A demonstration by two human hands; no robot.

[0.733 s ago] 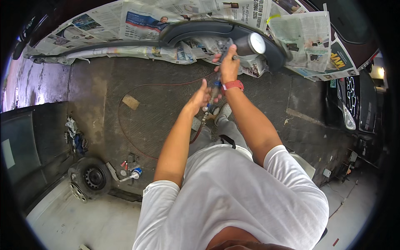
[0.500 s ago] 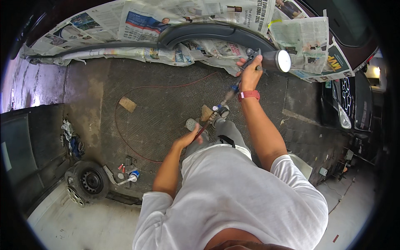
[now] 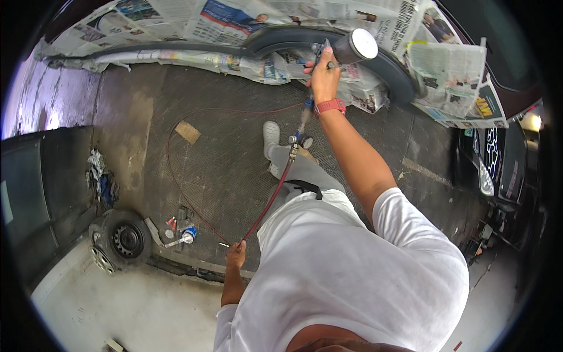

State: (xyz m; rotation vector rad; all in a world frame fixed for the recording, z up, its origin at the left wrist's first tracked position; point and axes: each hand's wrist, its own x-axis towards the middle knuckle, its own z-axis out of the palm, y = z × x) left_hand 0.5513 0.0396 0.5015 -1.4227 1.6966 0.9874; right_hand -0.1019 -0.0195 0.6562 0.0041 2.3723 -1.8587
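Observation:
My right hand (image 3: 324,81) is wrapped round the handle of a spray gun (image 3: 319,54), whose dark cup (image 3: 347,49) with a white lid tips to the right. The gun is close to a dark grey wheel arch trim (image 3: 275,40) on a car body masked with newspaper (image 3: 170,26); whether they touch, I cannot tell. Below the grip hang a clear and blue inline filter (image 3: 305,114) and a gauge fitting (image 3: 300,140). From there a red air hose (image 3: 268,206) runs down to my left hand (image 3: 236,256), which is closed on it. A thin whitish stick-like piece shows beside those fingers.
The hose loops over the dark textured floor, past a flat piece of cardboard (image 3: 187,132). At lower left are a wheel (image 3: 126,239), a blue and white can (image 3: 189,235) and crumpled cloth (image 3: 101,182). Another dark car (image 3: 498,155) stands at right.
My right hand has carried the spray gun left and farther up along the trim. My left hand has moved down and left, drawing the hose out straighter. My feet and body have shifted.

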